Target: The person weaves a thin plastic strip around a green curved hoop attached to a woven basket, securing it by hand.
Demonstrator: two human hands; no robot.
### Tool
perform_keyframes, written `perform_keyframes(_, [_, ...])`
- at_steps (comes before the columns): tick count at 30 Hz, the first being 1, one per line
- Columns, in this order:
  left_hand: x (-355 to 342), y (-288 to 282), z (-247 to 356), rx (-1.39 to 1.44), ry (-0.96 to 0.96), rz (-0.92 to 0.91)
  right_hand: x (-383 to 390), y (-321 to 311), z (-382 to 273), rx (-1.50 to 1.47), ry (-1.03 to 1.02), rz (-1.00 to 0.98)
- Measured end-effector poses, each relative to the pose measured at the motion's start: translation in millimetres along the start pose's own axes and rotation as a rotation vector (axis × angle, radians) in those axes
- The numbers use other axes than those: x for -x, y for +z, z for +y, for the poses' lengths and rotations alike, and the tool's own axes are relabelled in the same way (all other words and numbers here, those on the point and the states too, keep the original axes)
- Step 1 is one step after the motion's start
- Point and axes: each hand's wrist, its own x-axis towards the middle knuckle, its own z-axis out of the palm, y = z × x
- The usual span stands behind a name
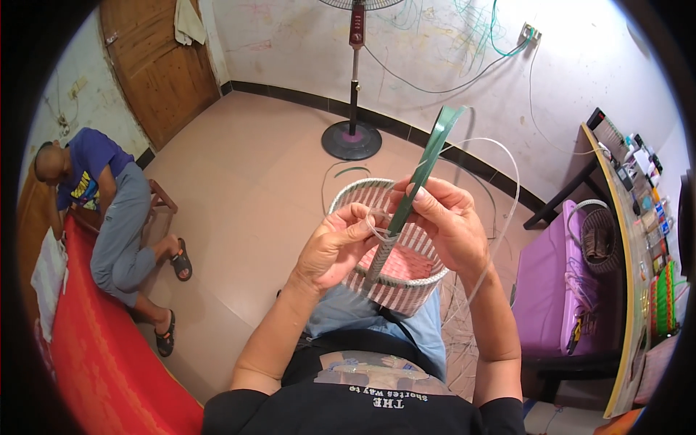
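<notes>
A woven pink, white and green striped basket (410,293) rests on my lap, with a partly wrapped handle strip rising from its near side. My right hand (453,221) is closed on the flat green strip (438,134), thumb across it, above the basket. My left hand (330,250) pinches a looped clear-white strand (378,216) beside the lower part of the green strip, where pale wrapping begins. The long free end of that white strand arcs out to the right of my right hand and hangs down.
A person (109,203) sits at left by a red-covered bed (94,333). A standing fan (351,141) is ahead on the tiled floor. At right stand a purple plastic container (540,290), a dark basket (602,239) and a cluttered table (622,304). Loose strands lie on the floor.
</notes>
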Motion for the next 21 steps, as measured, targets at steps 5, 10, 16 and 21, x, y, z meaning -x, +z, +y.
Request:
perform_keyframes(5, [-12, -6, 24, 0.037, 0.041, -0.189, 2, 0, -6, 0.056, 0.039, 0.008])
perform_keyframes(10, [-18, -36, 65, 0.373, -0.002, -0.143, 3, -1, -7, -0.008, 0.066, -0.002])
perform_keyframes(16, [47, -177, 187, 0.490, 0.332, 0.197, -2, -15, -9, 0.017, 0.031, 0.039])
perform_keyframes(21, [186, -333, 299, 0.455, 0.426, 0.578, -1, -25, -12, 0.020, 0.052, 0.043])
